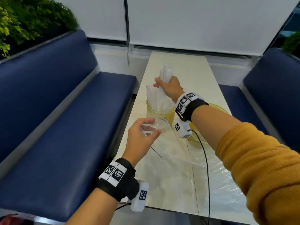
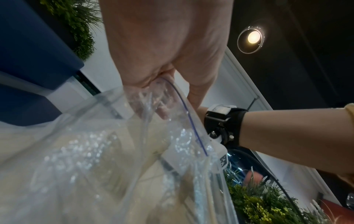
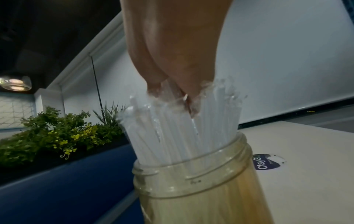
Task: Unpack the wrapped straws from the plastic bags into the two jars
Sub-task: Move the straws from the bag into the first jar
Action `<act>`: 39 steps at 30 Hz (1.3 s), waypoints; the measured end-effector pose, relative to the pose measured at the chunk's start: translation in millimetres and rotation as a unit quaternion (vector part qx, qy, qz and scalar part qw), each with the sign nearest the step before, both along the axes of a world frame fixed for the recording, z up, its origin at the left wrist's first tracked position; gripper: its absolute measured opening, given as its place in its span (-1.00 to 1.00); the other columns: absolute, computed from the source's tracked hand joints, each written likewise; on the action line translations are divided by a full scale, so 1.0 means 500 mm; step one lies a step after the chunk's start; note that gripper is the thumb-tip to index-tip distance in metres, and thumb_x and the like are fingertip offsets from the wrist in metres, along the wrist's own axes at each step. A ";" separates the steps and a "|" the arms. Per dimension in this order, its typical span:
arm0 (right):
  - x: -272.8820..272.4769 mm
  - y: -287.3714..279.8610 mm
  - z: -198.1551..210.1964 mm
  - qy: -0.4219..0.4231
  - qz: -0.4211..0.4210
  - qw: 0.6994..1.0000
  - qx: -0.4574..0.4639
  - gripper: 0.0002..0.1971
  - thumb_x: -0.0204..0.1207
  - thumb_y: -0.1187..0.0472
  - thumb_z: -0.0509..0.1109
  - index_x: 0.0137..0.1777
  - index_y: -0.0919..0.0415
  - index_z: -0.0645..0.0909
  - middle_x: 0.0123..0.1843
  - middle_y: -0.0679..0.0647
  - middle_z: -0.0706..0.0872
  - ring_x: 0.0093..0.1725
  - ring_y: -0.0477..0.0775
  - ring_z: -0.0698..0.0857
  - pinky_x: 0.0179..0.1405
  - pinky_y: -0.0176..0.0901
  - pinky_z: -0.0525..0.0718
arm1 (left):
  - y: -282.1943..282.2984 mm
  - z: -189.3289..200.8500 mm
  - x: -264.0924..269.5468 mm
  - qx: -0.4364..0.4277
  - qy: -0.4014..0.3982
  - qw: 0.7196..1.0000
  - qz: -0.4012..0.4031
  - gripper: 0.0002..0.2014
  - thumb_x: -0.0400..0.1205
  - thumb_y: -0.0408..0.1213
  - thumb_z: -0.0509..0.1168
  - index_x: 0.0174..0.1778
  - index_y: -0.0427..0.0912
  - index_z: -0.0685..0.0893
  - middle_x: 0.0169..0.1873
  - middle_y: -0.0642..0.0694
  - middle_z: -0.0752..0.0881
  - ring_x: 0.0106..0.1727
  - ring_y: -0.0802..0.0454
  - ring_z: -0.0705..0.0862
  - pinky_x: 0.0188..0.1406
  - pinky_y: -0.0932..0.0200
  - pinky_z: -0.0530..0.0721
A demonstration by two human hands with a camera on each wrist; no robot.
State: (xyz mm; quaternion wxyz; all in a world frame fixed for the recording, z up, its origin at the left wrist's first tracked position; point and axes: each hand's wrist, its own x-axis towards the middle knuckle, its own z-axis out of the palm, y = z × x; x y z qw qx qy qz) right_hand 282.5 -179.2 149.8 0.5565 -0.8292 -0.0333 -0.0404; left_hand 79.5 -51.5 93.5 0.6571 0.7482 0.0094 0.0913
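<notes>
My right hand (image 1: pixel 167 86) grips a bundle of wrapped white straws (image 1: pixel 164 73) around its middle, their lower ends inside a clear jar (image 1: pixel 159 111) on the table. In the right wrist view the straws (image 3: pixel 182 128) fan out of the jar mouth (image 3: pixel 193 171) below my fingers. My left hand (image 1: pixel 142 132) pinches the open rim of a clear zip bag (image 1: pixel 164 125) with a blue seal line, held above the table; the bag (image 2: pixel 118 159) hangs below my fingers in the left wrist view. A second jar (image 1: pixel 215 108) stands to the right, mostly hidden by my right forearm.
The narrow cream table (image 1: pixel 178 65) runs away from me, with crinkled clear plastic (image 1: pixel 219 176) lying on its near end. Blue padded benches (image 1: pixel 65 119) flank both sides. A black cable (image 1: pixel 205 156) hangs from my right wrist. A round sticker (image 3: pixel 268 162) lies on the table beyond the jar.
</notes>
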 end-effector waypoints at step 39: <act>0.016 0.026 0.047 -0.305 -0.005 0.845 -0.440 -0.62 0.71 0.08 0.20 0.40 0.23 0.62 0.40 0.15 0.61 0.41 0.13 0.57 0.36 -0.05 0.56 | -0.012 0.020 0.023 0.006 0.007 1.000 -0.019 -0.68 0.60 -0.31 0.51 0.27 -0.10 0.70 0.17 0.10 0.75 0.03 0.16 0.81 -0.11 0.54 0.67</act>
